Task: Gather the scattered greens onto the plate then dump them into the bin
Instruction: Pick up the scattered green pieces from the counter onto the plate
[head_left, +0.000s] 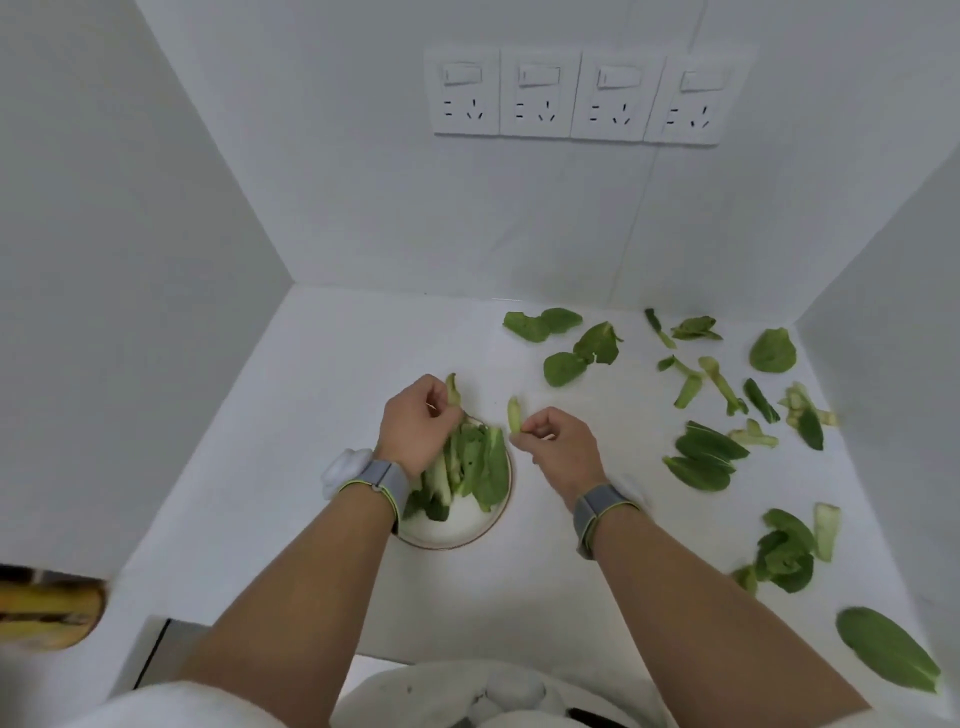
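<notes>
The person stands at a white counter (322, 374) boxed in by white walls; a round white plate with a brown rim (457, 530) sits near the middle, already carrying a heap of green leaves and pale stalks (470, 467); the left hand (415, 426) is over the plate's far edge, its fingers pinched on a pale green stalk (453, 391) that stands up above the pile; the right hand (558, 441), just right of the plate, pinches a short light-green stem piece (514, 415) between thumb and fingertips. Many scattered greens (706, 457) lie to the right, from the back wall to the near edge, including a large dark leaf (888, 649) close to the front right corner; no bin can be made out with certainty.

The step in hand looks like dropping both pieces onto the plate; it would go best if each is let go low over the centre of the heap, so nothing rolls off the rim; then the right hand should sweep the nearer clusters together rather than fetch single leaves; stacking broad leaves flat should keep the load steady for carrying.
</notes>
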